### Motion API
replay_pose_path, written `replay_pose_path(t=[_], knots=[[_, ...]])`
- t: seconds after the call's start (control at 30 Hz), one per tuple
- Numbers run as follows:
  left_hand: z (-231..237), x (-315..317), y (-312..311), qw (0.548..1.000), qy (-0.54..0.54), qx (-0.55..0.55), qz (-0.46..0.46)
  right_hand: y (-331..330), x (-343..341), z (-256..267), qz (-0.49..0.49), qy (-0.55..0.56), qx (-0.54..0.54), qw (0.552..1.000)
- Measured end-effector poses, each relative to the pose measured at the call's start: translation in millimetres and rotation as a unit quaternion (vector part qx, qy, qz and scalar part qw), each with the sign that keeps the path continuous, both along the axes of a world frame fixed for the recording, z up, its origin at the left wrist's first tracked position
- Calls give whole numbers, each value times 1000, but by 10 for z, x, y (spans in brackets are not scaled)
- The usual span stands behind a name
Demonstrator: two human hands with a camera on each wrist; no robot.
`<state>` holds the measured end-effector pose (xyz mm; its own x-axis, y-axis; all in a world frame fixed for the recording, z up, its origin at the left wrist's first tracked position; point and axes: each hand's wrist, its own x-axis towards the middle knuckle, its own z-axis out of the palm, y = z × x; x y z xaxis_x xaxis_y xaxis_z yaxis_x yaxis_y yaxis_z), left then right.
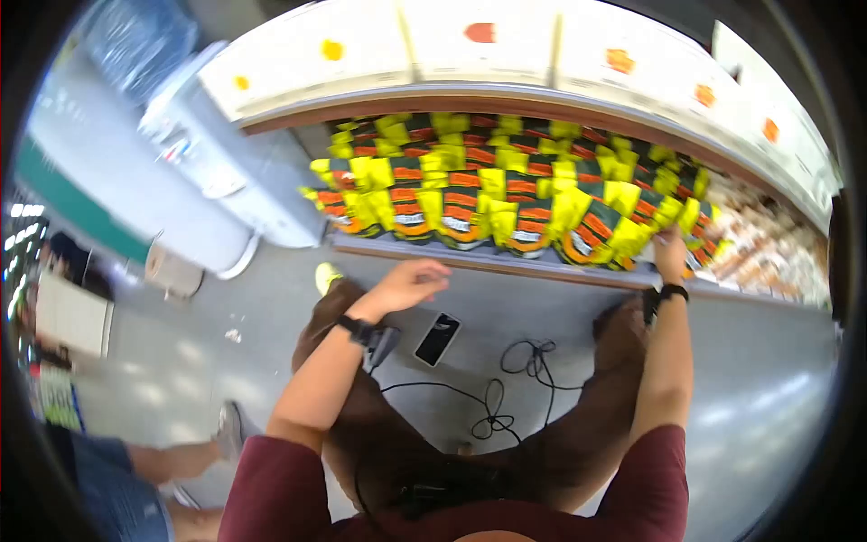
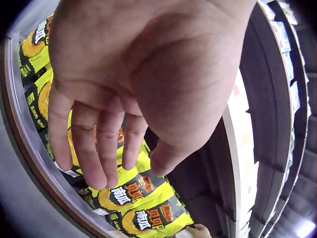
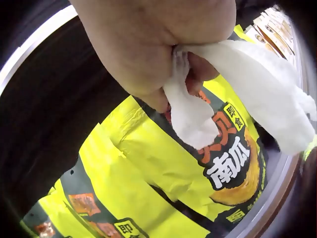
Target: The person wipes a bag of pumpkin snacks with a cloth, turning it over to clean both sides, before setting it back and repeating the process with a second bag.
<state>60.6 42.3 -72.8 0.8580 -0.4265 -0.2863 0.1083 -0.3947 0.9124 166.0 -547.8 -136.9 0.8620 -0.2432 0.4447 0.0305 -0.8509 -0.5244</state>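
Note:
My right hand [image 1: 670, 257] is at the right end of a low shelf, in front of the yellow-and-black pumpkin snack bags [image 1: 591, 230]. In the right wrist view its thumb and fingers pinch a crumpled white cloth [image 3: 267, 84], which hangs over the front of one snack bag [image 3: 233, 163]. My left hand [image 1: 408, 285] hovers in front of the shelf with relaxed fingers and holds nothing. The left wrist view shows its palm [image 2: 148, 64] and loosely bent fingers, with a row of the bags [image 2: 143, 218] behind them.
An upper shelf of white boxes [image 1: 479, 45] overhangs the bags. Clear-wrapped packs [image 1: 768, 239] lie to their right. On the floor are a phone [image 1: 438, 339] and a black cable [image 1: 492, 420]. A water dispenser [image 1: 235, 172] stands left; another person's leg [image 1: 172, 461] shows lower left.

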Motion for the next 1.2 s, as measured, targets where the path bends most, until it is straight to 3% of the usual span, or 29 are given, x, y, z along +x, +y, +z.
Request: replay_pose_path(t=[0.07,0.17,0.27,0.57,0.63,0.7,0.83,0.93,1.0,1.1,1.13,1.2], knots=[[-140,24,-1,999,-1,-47,5,15,14,-26,-44,-40,1,998],[-100,6,24,999,-31,-12,-1,-7,22,102,-117,-52,-23,992],[-83,-37,65,999,-44,-24,13,-26,25,308,-132,-116,2,984],[-91,-51,90,994,-106,22,7,484,-515,1484,-176,-209,-45,961],[-260,-7,70,963,-263,55,-18,779,-701,1725,-145,-264,-71,951],[-41,-47,10,980,-181,79,-9,1073,-799,1885,-74,-313,-122,939],[140,-136,-192,976,-216,28,26,1837,-991,2025,83,-288,-142,943],[202,-204,-522,980,-198,6,13,2374,-1121,2025,171,-228,-49,957],[237,-279,-609,964,-263,-20,40,2628,-1099,1945,218,-156,39,963],[305,-338,-705,967,-249,-28,47,2993,-1117,1819,307,-142,125,933],[276,-313,-696,964,-237,-62,107,3091,-1142,1791,322,-130,135,928],[339,-261,-635,954,-265,-47,133,3254,-1195,1855,338,-126,188,914]])
